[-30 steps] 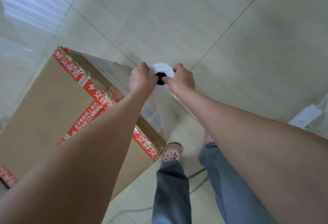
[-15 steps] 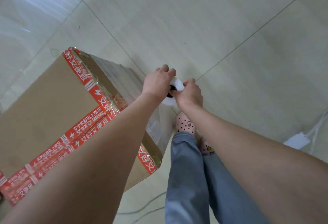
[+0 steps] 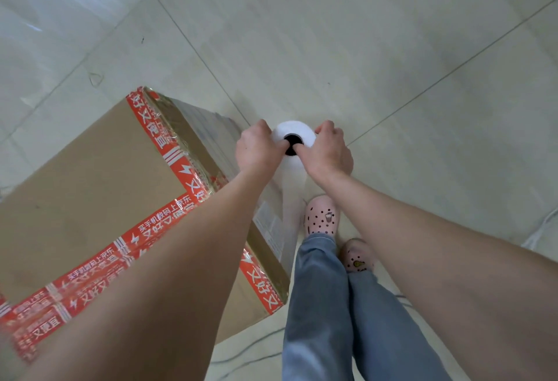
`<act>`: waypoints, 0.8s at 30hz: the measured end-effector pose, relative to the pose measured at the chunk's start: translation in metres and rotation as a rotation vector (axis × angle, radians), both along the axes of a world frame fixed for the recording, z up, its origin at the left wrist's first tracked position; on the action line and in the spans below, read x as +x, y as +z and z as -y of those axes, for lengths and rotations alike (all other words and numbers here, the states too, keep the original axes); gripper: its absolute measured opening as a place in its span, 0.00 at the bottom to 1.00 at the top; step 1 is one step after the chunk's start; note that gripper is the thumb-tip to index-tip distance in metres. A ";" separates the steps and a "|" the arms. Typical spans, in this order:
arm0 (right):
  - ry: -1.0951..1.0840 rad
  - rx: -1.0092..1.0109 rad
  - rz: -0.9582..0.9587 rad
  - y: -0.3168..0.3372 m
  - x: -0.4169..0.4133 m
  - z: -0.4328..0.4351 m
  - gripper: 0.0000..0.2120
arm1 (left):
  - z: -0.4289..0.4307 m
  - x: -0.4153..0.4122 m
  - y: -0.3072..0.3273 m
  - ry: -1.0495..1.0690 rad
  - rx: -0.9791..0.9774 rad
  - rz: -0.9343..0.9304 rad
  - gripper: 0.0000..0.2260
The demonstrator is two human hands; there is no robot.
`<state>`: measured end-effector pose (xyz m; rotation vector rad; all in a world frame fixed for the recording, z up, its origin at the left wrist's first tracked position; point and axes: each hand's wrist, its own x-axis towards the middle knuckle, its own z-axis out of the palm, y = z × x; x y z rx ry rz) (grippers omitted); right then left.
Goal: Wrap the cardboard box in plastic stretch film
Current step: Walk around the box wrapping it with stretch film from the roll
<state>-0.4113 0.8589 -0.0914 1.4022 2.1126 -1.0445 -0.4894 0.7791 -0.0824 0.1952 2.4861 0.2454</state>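
A large brown cardboard box [image 3: 90,187] with red printed tape along its edges stands on the floor at the left. Clear film lies over its right side face. I hold a white roll of stretch film [image 3: 294,133] upright beside the box's right side, seen from its top end with the dark core hole showing. My left hand [image 3: 258,149] grips the roll's top from the left and my right hand [image 3: 327,151] from the right, thumbs at the core. The roll's lower part runs down between my hands and the box.
Pale tiled floor [image 3: 362,48] spreads all around. My legs in blue jeans [image 3: 326,305] and pink dotted clogs [image 3: 321,214] stand right of the box. Thin cables [image 3: 247,347] trail on the floor by the lower edge, and a white cord [image 3: 540,232] lies at far right.
My view has swung and I have stepped along the box's right side. Both hands kept their grip on the roll, and its top end shows more fully now.
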 end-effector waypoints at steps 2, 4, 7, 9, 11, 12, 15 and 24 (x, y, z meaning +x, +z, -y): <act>-0.001 0.002 -0.019 -0.001 -0.005 -0.002 0.16 | 0.002 0.000 -0.001 0.015 -0.010 0.004 0.14; 0.040 0.037 -0.047 0.000 -0.014 -0.006 0.13 | 0.002 -0.001 -0.003 0.006 -0.008 -0.007 0.15; 0.112 0.078 -0.078 0.001 -0.028 -0.009 0.12 | -0.002 -0.009 -0.003 -0.075 0.030 -0.029 0.14; 0.185 0.095 -0.098 0.002 -0.034 -0.010 0.14 | -0.007 -0.019 -0.003 -0.210 0.049 -0.034 0.16; 0.277 0.111 -0.123 0.001 -0.038 -0.011 0.15 | -0.012 -0.025 -0.002 -0.332 0.037 -0.043 0.15; 0.317 0.116 -0.131 0.001 -0.040 -0.011 0.16 | -0.014 -0.026 -0.001 -0.353 0.030 -0.048 0.14; 0.346 0.155 -0.116 -0.001 -0.044 -0.011 0.17 | -0.015 -0.025 -0.001 -0.271 0.041 -0.040 0.12; 0.283 0.125 -0.095 0.004 -0.067 -0.018 0.13 | -0.008 -0.039 -0.001 0.108 0.081 -0.003 0.12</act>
